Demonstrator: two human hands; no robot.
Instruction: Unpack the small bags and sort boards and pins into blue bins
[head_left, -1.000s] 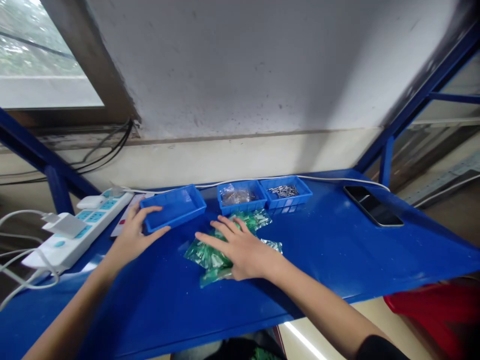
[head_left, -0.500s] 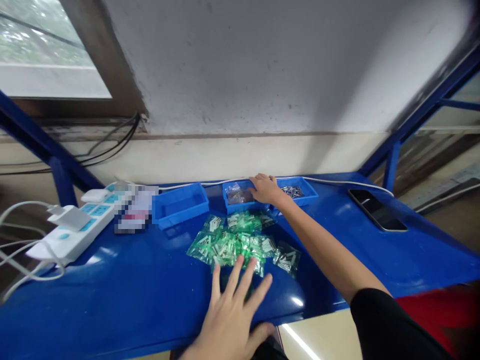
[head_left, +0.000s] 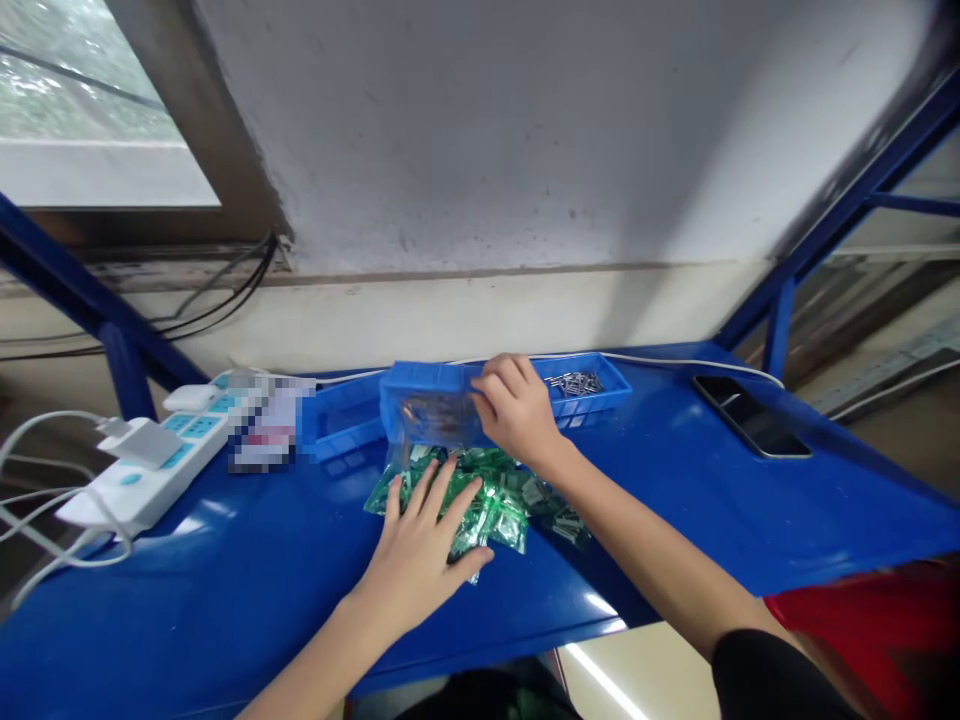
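Over green packets | right hand grips blue tray, now tipped, earlier flat | left hand splayed

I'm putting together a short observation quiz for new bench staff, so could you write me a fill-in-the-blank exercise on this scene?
1. The right hand grips a tilted bin coloured ____.
2. The left hand is spread over packets tinted ____.
3. A phone lies toward the table's ____ end.
4. The power strip has a body that is mostly ____.

Missing words: blue; green; right; white.
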